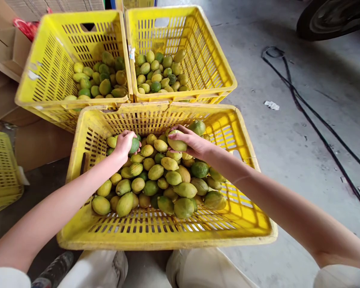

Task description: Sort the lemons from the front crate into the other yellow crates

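Many green and yellow lemons (156,172) lie heaped in the near yellow plastic crate (168,236). Over the back left of the heap is my left hand (125,143), its fingers closed round a dark green lemon (134,145). My right hand (189,141) is at the back middle of the same crate, wrapped round a larger yellow-green lemon (177,142). Just behind that hand a big green lemon (197,127) rests against the crate's back side. My fingertips are partly hidden by the fruit.
Two more yellow crates, one at the back left (42,76) and one at the back right (219,68), hold lemons. Cardboard (6,52) lies on the left beside another crate (3,168). A black cable (297,98) and a wheel (327,20) are on the right. A bottle (55,270) stands near my feet.
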`<state>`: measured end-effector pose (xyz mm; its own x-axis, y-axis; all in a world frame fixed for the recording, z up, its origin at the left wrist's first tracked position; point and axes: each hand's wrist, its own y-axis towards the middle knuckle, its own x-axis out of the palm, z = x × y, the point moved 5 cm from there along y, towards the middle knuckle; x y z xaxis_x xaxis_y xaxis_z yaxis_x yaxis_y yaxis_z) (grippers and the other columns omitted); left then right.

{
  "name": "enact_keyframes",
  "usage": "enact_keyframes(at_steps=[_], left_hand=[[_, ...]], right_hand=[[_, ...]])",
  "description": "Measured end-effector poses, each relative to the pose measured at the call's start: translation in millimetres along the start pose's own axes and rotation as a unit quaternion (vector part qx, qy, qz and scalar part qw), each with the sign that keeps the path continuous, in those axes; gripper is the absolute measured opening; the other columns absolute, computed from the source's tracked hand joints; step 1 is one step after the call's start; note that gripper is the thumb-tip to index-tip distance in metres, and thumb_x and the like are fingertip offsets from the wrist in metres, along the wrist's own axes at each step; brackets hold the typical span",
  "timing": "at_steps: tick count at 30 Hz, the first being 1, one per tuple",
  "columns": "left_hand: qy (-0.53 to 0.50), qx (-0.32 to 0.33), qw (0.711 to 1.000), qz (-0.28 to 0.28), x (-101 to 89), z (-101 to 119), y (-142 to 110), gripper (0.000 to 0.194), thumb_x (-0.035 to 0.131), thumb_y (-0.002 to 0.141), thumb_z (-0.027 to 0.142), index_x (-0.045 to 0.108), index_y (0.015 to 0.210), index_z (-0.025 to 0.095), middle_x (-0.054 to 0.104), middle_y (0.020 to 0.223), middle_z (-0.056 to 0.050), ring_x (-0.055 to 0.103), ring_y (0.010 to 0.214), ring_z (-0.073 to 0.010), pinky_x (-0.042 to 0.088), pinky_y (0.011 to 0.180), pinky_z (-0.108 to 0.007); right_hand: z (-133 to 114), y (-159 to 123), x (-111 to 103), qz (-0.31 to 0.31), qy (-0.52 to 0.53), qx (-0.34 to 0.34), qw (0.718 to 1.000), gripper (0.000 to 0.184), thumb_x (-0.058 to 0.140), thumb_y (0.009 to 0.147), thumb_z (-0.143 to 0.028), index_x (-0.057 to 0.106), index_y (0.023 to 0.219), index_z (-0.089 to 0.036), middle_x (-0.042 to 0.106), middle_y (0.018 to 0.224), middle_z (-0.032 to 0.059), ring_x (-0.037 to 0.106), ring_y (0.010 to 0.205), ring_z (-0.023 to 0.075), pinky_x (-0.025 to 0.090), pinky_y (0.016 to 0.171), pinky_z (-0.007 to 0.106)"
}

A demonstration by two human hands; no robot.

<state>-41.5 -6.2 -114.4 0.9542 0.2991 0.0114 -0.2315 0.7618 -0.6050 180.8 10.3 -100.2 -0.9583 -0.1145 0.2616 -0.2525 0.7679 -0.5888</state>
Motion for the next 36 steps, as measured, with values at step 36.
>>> enact_keyframes(at_steps=[36], left_hand=[[-0.130, -0.043, 0.972, -0.189, 22.4, -1, -6, 0.011, 0.077, 0.087, 0.015, 0.066, 0.084, 0.014, 0.068, 0.081, -0.003, 0.064, 0.068, -0.0129, 0.042, 0.052, -0.021]], right_hand=[[-3, 3, 7, -0.034, 0.085, 0.015, 0.996, 0.023, 0.085, 0.073, -0.021, 0.068, 0.089, -0.022, 0.063, 0.077, -0.0017, 0.062, 0.073, 0.0169, 0.067, 0.069, 0.035]])
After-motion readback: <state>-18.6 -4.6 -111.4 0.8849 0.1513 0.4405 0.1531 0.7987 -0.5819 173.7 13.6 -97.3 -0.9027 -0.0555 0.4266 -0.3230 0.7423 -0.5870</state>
